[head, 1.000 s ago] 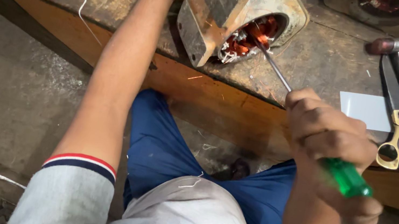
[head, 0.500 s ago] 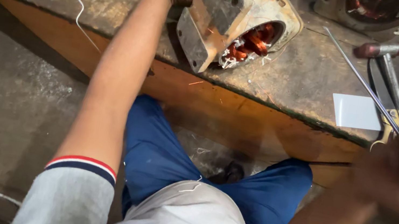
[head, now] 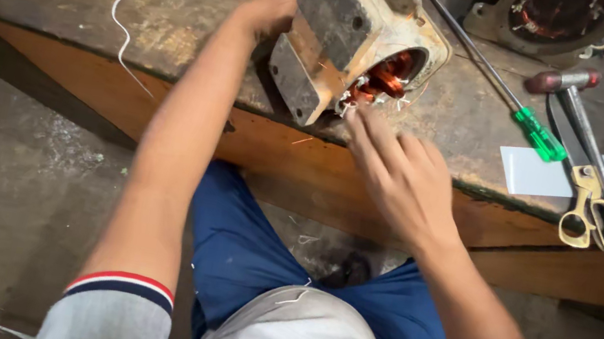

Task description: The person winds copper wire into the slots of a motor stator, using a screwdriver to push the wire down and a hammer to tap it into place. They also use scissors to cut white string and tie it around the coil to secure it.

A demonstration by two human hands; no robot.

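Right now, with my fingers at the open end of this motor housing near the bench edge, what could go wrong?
1. The motor housing sits tilted close to the bench edge, steadied only by your left hand; it could tip off toward your lap.
2. Your right hand has fingertips at the copper windings; thin wire ends may prick skin or get bent.
3. The screwdriver lies loose and could roll.

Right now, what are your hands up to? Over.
Left hand steadying motor from behind. Right hand empty, fingertips at its copper windings. Screwdriver lying on bench. Nothing in the way.
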